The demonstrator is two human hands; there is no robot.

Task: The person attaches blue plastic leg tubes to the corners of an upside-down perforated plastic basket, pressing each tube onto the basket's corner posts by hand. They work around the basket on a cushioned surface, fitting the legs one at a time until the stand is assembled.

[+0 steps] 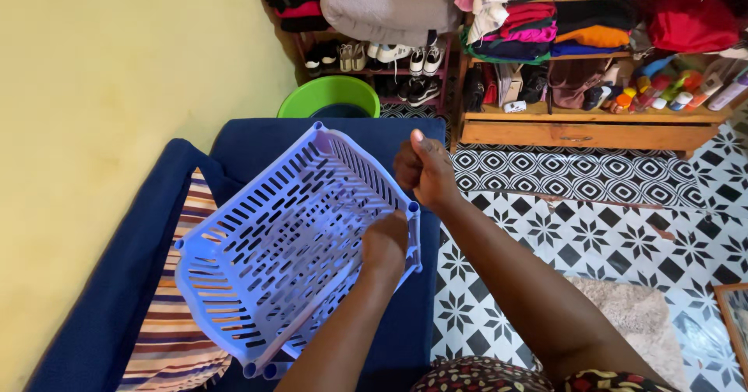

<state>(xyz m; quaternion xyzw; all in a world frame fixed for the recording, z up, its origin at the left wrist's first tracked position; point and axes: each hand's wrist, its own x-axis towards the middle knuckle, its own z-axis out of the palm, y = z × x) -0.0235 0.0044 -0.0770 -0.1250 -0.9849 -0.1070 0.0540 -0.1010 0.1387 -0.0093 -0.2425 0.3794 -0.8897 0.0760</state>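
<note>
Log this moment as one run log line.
left hand: grips basket rim | right hand: grips rim | basket: lilac, tilted, over blue sofa

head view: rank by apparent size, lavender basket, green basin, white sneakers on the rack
1. Lavender slotted basket, by far the largest; both hands grip its rim, and it is nearest the camera, which inflates it.
2. Green basin, partly hidden behind the blue sofa.
3. White sneakers, smallest and farthest away.

1. Pretty clearly a home, a lived-in bedroom or living room.
2. Wooden shelves [580, 115] stuffed with folded clothes [545, 26], shoes [389, 57] lined up below.
3. Blue sofa [257, 146], patterned floor tiles [623, 228], green basin [327, 96].
</note>
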